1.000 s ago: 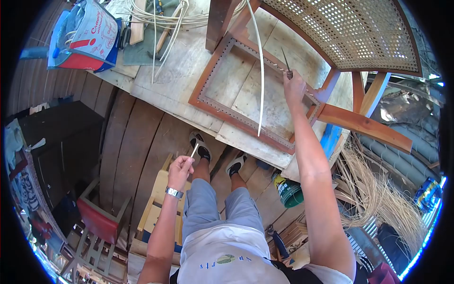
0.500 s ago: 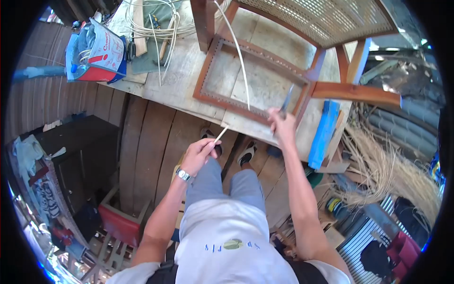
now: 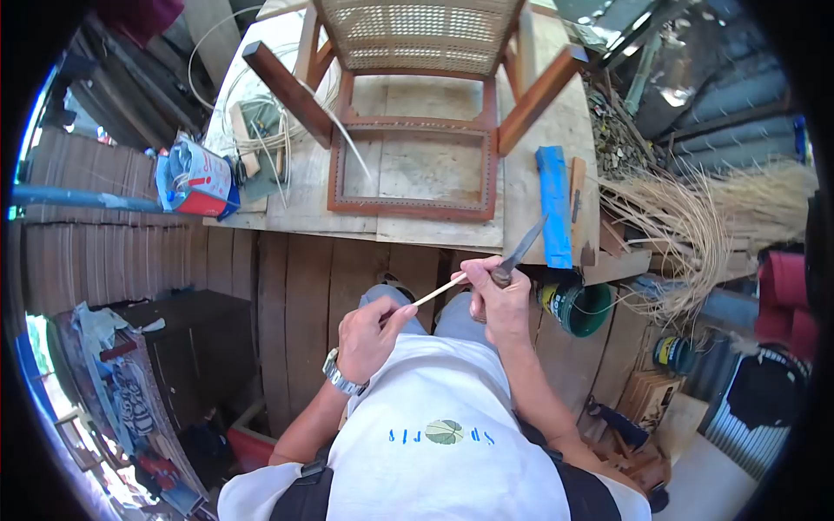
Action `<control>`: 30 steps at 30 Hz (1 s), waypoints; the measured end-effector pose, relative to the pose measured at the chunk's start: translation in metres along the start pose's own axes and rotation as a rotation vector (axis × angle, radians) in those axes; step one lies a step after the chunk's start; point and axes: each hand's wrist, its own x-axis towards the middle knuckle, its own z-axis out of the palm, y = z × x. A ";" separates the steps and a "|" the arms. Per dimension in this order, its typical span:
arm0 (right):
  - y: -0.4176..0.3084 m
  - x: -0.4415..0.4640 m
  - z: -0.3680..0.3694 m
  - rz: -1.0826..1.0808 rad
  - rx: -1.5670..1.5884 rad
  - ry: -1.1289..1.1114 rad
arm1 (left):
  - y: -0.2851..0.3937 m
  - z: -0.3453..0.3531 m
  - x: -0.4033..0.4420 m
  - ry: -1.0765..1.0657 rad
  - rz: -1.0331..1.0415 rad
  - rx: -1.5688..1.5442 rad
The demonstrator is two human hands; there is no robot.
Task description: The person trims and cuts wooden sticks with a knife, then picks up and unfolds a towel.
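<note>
Between my hands, in front of the shirt, runs a short pale stick (image 3: 440,290). My left hand (image 3: 370,337), with a metal watch at the wrist, pinches its lower end. The fingers of my right hand (image 3: 501,304) touch the other end while wrapped round the handle of a knife (image 3: 523,246), its blade pointing up and to the right. Beyond the hands, a wooden chair frame (image 3: 408,208) with an open seat and a woven cane back (image 3: 417,35) rests on the worktable (image 3: 530,200). A pale cane strand (image 3: 346,130) hangs over the frame.
Coiled cane (image 3: 282,139) and a bag (image 3: 200,181) occupy the table's left side. At its right edge lies a blue-wrapped piece (image 3: 554,208). A green bucket (image 3: 584,310) and loose fibre strands (image 3: 695,234) are to the right. A dark cabinet (image 3: 200,347) stands at lower left.
My right hand has come down from the chair frame with the knife and met the stick. My left hand has moved right and lower. The view has turned, so the chair now appears upright ahead.
</note>
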 end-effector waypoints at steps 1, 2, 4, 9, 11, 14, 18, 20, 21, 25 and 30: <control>-0.004 -0.009 -0.012 -0.017 0.014 0.010 | 0.008 0.006 -0.011 0.088 0.059 0.015; -0.008 -0.018 -0.023 0.043 0.167 -0.024 | 0.020 0.011 -0.020 0.135 0.137 -0.008; -0.015 -0.032 -0.041 0.108 0.375 -0.084 | 0.028 0.025 -0.034 0.139 0.220 -0.069; -0.030 -0.062 -0.065 -0.024 0.297 -0.009 | 0.038 0.038 -0.024 -0.044 0.256 -0.100; -0.027 -0.074 -0.061 -0.097 0.075 0.139 | 0.054 0.054 -0.021 -0.059 0.277 -0.119; -0.009 -0.095 -0.046 -0.142 -0.124 0.087 | 0.074 0.064 -0.022 -0.150 0.283 -0.189; -0.021 -0.129 -0.044 -0.338 -0.368 0.197 | 0.076 0.040 -0.019 -0.383 0.123 -0.354; -0.013 -0.137 -0.035 -0.481 -0.577 0.323 | 0.075 0.025 -0.017 -0.460 0.115 -0.375; -0.010 -0.140 -0.030 -0.616 -0.805 0.428 | 0.074 0.020 -0.015 -0.515 0.098 -0.412; -0.003 -0.155 0.007 -0.648 -0.814 0.471 | 0.069 0.001 -0.013 -0.674 0.090 -0.484; 0.011 -0.167 0.029 -0.660 -0.841 0.556 | 0.069 -0.019 -0.016 -0.802 -0.011 -0.500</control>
